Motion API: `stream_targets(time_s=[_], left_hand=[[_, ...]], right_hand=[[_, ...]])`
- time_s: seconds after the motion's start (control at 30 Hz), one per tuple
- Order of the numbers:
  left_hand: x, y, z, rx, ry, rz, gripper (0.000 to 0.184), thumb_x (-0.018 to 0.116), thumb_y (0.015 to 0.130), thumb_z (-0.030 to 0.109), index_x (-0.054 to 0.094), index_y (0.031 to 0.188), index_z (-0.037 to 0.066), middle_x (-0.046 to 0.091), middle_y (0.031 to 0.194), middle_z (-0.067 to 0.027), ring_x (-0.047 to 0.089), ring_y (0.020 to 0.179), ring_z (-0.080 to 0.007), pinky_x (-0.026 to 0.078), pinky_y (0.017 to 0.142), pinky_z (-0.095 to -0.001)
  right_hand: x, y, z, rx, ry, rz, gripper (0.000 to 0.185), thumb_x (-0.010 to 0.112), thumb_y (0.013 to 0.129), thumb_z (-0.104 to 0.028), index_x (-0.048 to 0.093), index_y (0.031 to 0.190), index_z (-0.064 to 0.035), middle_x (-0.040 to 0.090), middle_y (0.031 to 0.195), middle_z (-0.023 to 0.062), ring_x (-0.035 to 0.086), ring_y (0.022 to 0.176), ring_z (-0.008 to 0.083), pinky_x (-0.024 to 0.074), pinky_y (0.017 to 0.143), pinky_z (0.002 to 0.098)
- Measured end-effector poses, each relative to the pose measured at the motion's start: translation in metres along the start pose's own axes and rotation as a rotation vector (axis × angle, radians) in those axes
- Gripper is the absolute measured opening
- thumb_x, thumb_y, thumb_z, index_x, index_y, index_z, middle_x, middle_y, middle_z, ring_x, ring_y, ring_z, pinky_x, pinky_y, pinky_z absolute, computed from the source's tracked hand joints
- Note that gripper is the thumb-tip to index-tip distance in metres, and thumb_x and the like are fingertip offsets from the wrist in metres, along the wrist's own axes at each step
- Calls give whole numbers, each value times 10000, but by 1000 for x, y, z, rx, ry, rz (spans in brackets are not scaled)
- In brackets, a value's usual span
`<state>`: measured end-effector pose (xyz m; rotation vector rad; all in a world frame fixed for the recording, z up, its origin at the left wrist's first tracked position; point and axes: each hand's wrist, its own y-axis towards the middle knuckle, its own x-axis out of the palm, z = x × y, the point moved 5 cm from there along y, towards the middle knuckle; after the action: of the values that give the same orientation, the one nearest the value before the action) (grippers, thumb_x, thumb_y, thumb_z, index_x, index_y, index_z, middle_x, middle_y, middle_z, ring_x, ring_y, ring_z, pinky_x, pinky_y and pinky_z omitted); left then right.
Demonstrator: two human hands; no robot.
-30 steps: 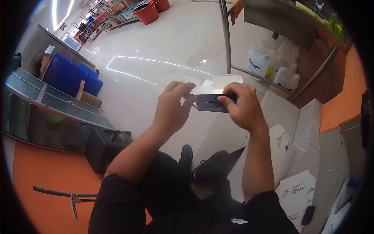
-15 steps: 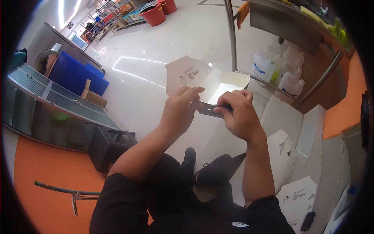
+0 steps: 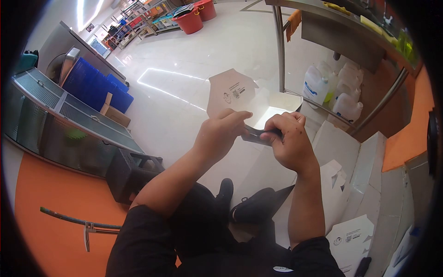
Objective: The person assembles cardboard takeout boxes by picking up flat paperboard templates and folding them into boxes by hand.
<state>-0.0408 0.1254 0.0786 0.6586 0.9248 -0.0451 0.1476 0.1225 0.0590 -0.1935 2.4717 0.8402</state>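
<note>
A part-folded paper food box (image 3: 273,114) is held up in front of me, with a white inside and a dark outer side. Its pale lid flap (image 3: 230,90), printed with a logo and small text, stands out on the far left. My left hand (image 3: 221,135) is closed on the near left corner, thumb and fingers pinching the card. At the near right edge, my right hand (image 3: 288,141) grips the dark front wall with bent fingers. Both palms hide parts of that wall and its corners.
Flat printed box blanks (image 3: 349,240) lie on the tiled ledge at my right, near a dark object (image 3: 363,267). Plastic jugs (image 3: 348,107) stand under a steel sink. A black stool (image 3: 131,174) and blue crates (image 3: 92,85) are on the left.
The view has shifted slightly, so the surroundings sit a little lower and further right. Both hands keep their grip on the box, with hardly any change in its shape.
</note>
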Motion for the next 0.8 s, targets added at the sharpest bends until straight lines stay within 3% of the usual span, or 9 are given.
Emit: stream_targets(time_s=[0.37,0.47,0.57,0.8], left_hand=[[4,-7,7,137,-47,-140,360,890,726,93,787,1070,119,723,839,-25,737,764,-175,599,687,-308],[1,-7,10,164,-63,-177,296,712,836,14,742,1116,103,718,886,-39,740,775,-221,594,675,-325],[4,-8,11,137,-52,-143,381,892,719,80,782,1084,104,725,855,-37,737,762,-178,600,689,-310],[-1,-5,15,121,-26,-105,440,902,684,29,773,1101,91,713,859,-49,752,795,-169,611,725,-299]], right_hand=[[-15,-6,7,9,49,-162,115,756,856,-75,649,891,-95,640,788,64,588,833,250,314,1033,394],[-15,-6,6,26,26,-171,121,755,857,-76,640,890,-96,636,798,64,589,850,252,316,1037,399],[-14,-5,7,4,35,-158,128,754,858,-79,633,895,-98,633,818,65,589,868,259,318,1035,406],[-9,-7,13,-7,98,-161,127,752,867,-90,640,925,-104,644,857,80,585,904,283,305,1047,430]])
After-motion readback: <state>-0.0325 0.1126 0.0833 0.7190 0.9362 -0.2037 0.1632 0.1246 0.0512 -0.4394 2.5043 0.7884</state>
